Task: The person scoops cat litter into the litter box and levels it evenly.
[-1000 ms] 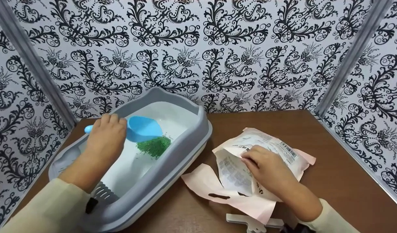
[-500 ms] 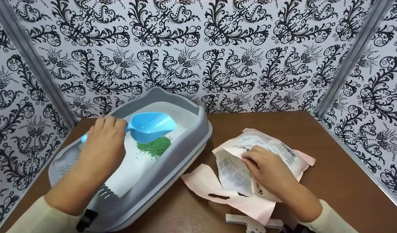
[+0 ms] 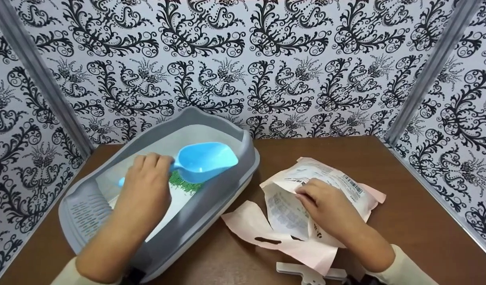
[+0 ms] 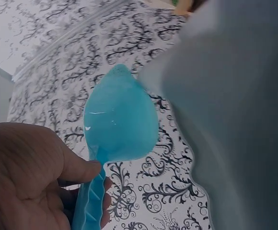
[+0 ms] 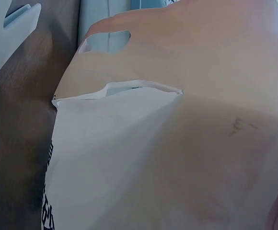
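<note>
Scoop [image 3: 205, 160] first, going by the head cam: the left hand [image 3: 150, 190] has its fingers curled snugly over the blue handle, and the bowl hangs above the grey litter tray [image 3: 227, 194], partly hiding a patch of green granules [image 3: 183, 186]. All I see inside the bowl is bare blue plastic, and I can't tell if it touches the tray's rim. Over on the brown tabletop [image 3: 425, 221], the right hand [image 3: 326, 202] pinches the edge of a pink-and-white bag [image 3: 318, 170] beside its gaping mouth, with a white clip [image 3: 302, 271] poking out just below. Left wrist cam shows the thumb on the ribbed grip right behind the bowl, fingertips peeking out on the other side. My guess is light, stiff plastic, a bit slick on the bowl, so those ribs are the place to hold it. The blurry grey mass next to it is probably the tray. Right wrist cam is mostly bag, hand-hole and slit included, with too little of the hand to read its grip; looks thin and floppy, so I'd pinch it by the lip, gently, since it might tear
</note>
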`<action>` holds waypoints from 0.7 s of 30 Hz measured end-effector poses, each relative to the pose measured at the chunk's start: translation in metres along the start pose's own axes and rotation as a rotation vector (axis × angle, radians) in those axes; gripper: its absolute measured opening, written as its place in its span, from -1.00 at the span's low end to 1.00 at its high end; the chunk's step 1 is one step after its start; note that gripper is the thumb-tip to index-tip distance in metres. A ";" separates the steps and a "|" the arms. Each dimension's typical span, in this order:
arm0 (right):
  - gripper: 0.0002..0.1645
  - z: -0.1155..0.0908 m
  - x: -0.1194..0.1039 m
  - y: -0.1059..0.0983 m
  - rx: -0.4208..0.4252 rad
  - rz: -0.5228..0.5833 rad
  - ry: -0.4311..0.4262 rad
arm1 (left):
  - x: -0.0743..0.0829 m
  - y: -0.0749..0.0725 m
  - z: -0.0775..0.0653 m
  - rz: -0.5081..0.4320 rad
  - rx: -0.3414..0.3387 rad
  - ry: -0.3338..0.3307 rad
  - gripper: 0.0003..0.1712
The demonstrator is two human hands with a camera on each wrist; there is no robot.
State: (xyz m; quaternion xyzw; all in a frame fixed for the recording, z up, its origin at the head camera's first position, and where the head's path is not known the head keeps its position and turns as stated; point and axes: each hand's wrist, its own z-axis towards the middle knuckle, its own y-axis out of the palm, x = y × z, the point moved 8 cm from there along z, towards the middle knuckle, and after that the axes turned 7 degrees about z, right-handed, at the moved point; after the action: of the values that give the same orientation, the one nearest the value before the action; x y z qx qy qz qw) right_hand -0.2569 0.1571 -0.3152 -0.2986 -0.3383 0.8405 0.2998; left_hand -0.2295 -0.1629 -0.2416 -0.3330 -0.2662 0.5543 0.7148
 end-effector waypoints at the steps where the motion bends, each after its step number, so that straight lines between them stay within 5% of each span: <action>1: -0.91 0.000 0.000 -0.001 -0.001 -0.002 0.003 | 0.002 0.000 0.000 -0.011 0.005 -0.006 -0.77; 15: -0.90 0.001 0.000 0.000 -0.006 0.000 0.013 | 0.031 0.022 -0.007 -0.149 -0.003 -0.059 -0.61; 21: -0.89 0.001 -0.002 -0.001 0.010 -0.009 -0.019 | 0.038 0.024 -0.010 -0.174 0.052 -0.045 -0.63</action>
State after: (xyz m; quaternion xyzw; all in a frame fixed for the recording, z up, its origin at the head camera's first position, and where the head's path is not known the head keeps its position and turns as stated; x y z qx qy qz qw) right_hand -0.2556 0.1558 -0.3131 -0.2875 -0.3383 0.8437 0.3019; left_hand -0.2275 -0.1239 -0.2666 -0.2774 -0.2956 0.5040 0.7627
